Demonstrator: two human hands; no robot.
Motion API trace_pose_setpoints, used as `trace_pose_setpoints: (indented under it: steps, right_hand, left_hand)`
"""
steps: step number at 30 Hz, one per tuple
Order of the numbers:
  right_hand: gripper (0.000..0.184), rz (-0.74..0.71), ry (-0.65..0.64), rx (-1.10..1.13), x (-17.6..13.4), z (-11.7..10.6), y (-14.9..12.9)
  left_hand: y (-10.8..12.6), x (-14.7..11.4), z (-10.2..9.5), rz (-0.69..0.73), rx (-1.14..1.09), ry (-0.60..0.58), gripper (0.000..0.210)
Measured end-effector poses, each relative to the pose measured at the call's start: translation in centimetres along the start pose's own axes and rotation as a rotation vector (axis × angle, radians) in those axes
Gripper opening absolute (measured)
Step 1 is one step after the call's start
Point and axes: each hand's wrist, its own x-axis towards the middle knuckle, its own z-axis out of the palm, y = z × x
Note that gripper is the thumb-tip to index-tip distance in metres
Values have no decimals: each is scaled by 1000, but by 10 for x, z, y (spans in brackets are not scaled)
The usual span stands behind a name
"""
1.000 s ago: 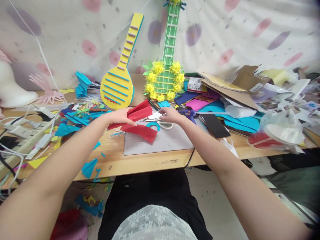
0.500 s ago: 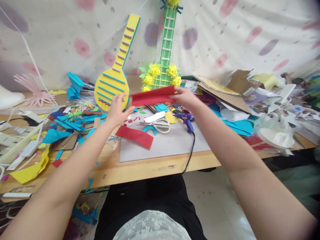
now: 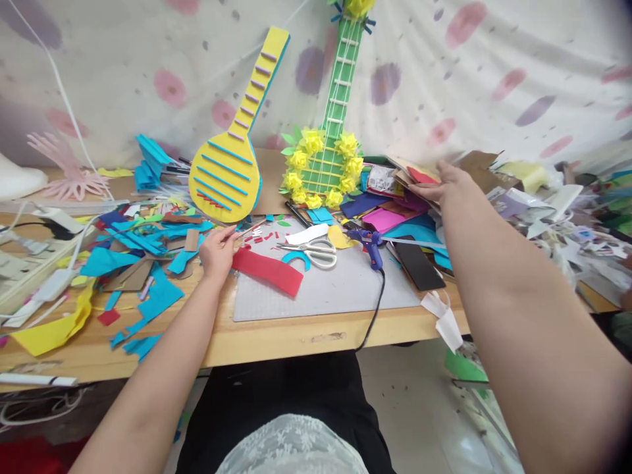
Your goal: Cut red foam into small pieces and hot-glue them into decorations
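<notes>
My left hand (image 3: 218,252) is closed on a thin pointed tool, apparently tweezers (image 3: 253,229), just above the left end of a red strip (image 3: 269,271) on the grey cutting mat (image 3: 336,299). Out to the right, my right hand (image 3: 447,184) pinches a red sheet (image 3: 421,176) at the cardboard pile; its fingers are partly blurred. White-handled scissors (image 3: 318,251), a blue arc (image 3: 297,259) and small red bits (image 3: 270,236) lie on the mat. A blue hot glue gun (image 3: 372,247) rests toward its right side.
A yellow paper lute (image 3: 224,178) and a green flower-trimmed guitar (image 3: 323,168) lean at the back. Blue scraps (image 3: 160,296) crowd the left; a black phone (image 3: 419,263) and plastic waste (image 3: 548,217) lie right. The glue gun's cord (image 3: 378,309) hangs over the front edge.
My right hand has carried the red sheet from the middle to the pile at the right. My left hand has dropped lower and now holds the tweezers.
</notes>
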Motion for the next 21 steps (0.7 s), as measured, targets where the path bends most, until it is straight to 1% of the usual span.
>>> trace_pose_setpoints:
  steps: [1,3,5,6,7,8,9,10,12,13,14,15,17,19,21]
  right_hand:
    - [47,75,-16,63,-1,2,-6]
    - [43,245,12,218,-5,11,-22]
    - [34,313,43,321,-16,29,-45]
    - [28,325,71,374,-24,42,-58]
    - [20,317,68,412,-34,59,-70]
    - [12,290,-8,399,-45,78,-81]
    - [4,210,-129,347,-58,100,-89]
    - [13,147,-275,249,-72,124,-96]
    - [23,63,-563,-2,-98,172,-100]
    - [26,4,-630,-109,-110,194,-98]
    - [28,-53,-631,-221,-120,214,-95]
    - [29,-94,-588,-314,-128,232,-90]
    - [31,-116,-515,-413,-139,258,-81]
    - [34,-133,-463,-405,-143,273,-72]
    - [40,-170,-450,-375,-146,279,-66]
  left_hand:
    - [-2,0,-1,-3,-6,13,44]
    - [-5,0,-2,-12,-16,30,44]
    - [-8,1,-1,-22,-20,36,45]
    - [-9,2,0,-27,-17,40,46]
    - [-10,2,1,-29,-11,40,46]
    - [-11,1,2,-24,-3,36,46]
    - [-11,0,3,-13,8,26,46]
    - [-11,-2,3,1,21,12,46]
    - [-10,-8,2,24,65,-24,44]
    - [-10,-12,1,34,94,-44,43]
    - [-9,-17,0,40,130,-64,43]
    - [-8,-22,-1,45,171,-87,44]
    - [-6,-32,-3,36,264,-125,49]
    - [-5,-38,-3,7,342,-151,58]
    - [-4,-41,-2,-14,372,-162,61]
